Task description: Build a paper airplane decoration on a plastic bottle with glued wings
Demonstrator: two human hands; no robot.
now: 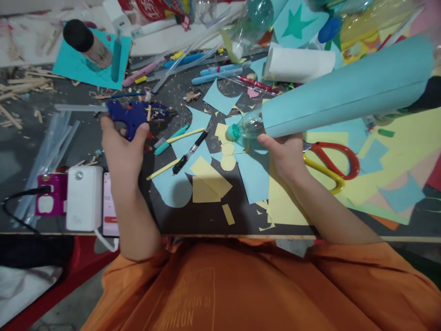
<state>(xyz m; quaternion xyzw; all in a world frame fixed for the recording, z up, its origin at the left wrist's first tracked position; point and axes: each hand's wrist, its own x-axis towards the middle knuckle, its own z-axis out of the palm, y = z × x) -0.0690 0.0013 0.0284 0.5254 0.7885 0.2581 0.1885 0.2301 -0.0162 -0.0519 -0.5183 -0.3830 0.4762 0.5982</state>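
My left hand (124,142) is closed round the handle of a blue hot glue gun (129,112), whose clear glue stick pokes out to the left. Toward the right, my right hand (284,149) grips a plastic bottle (253,124) wrapped in a long tube of light blue paper (347,87). The bottle lies tilted, its teal cap (233,132) pointing left above small yellow paper circles (228,156). Beside my right wrist lie scissors (339,161) with red and yellow handles. Between my hands rest a black pen (190,151) and a teal marker (172,139).
A white power bank (84,197) and a phone (109,202) sit at the near left edge, beside several glue sticks (44,161). Yellow card (292,202) and blue paper scraps (253,174) cover much of the table. A white roll (299,64) and bottles stand behind.
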